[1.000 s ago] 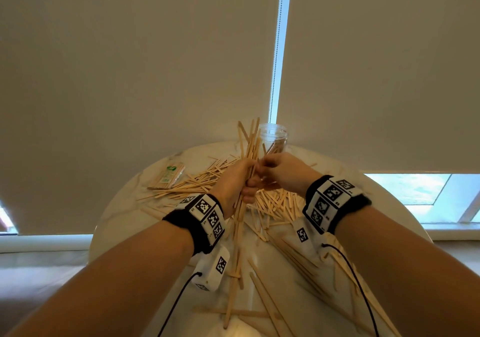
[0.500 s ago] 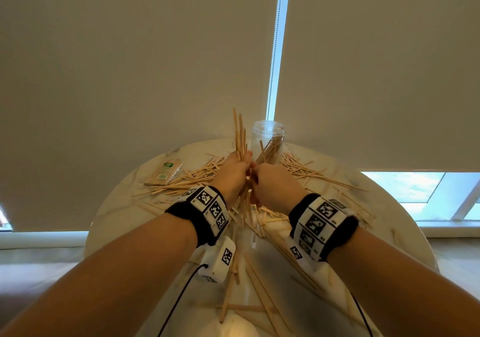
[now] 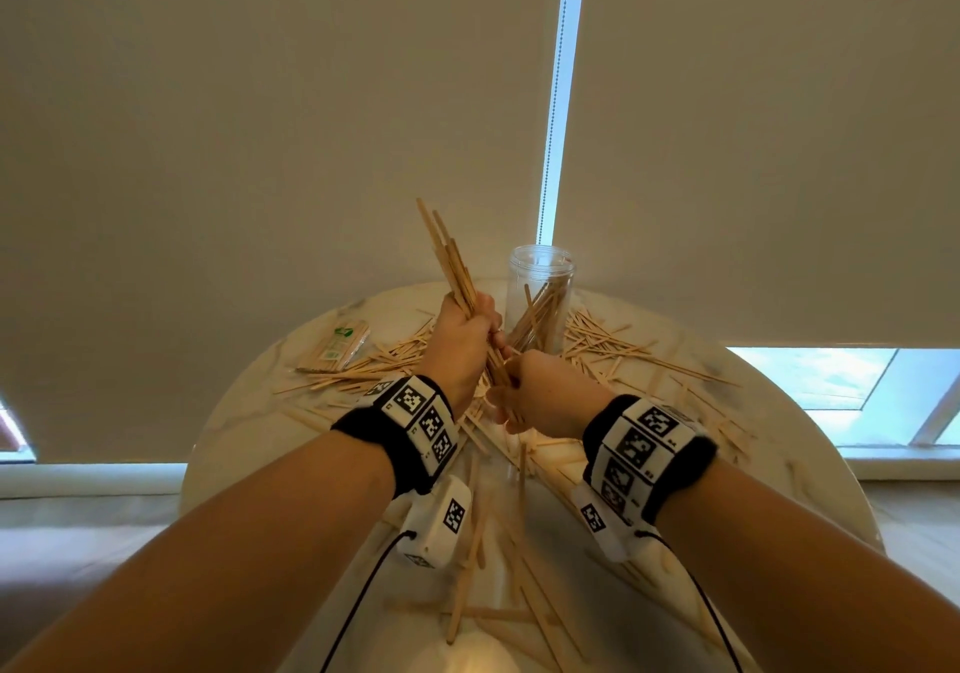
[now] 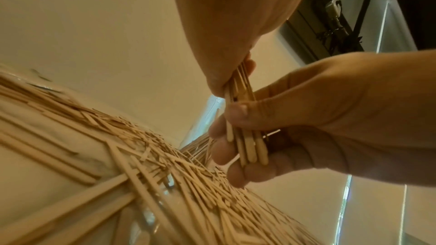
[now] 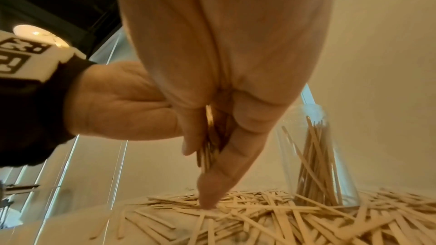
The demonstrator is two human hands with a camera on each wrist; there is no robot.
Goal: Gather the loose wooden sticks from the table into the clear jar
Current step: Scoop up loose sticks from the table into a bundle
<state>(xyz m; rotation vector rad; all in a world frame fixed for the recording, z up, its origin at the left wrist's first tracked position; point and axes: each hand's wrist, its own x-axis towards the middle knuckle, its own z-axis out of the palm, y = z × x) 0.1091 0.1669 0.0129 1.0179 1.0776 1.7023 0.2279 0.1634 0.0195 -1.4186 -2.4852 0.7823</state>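
A bundle of wooden sticks (image 3: 451, 267) stands nearly upright, leaning left, above the round marble table (image 3: 249, 412). My left hand (image 3: 467, 332) grips the bundle round its middle. My right hand (image 3: 511, 394) pinches the bundle's lower ends (image 4: 247, 146) between thumb and fingers, just below the left hand. The clear jar (image 3: 540, 293) stands open just behind and right of both hands, with several sticks leaning inside it (image 5: 313, 165). Many loose sticks (image 3: 613, 345) lie scattered over the table around the jar and under my wrists.
A packet of sticks with a green label (image 3: 340, 342) lies at the table's far left. Longer flat sticks (image 3: 467, 584) lie near the front edge. Roller blinds (image 3: 260, 127) hang close behind the table.
My right hand slid from the bundle's top, beside the jar, down to its lower ends. The left hand rose a little and the bundle now leans left.
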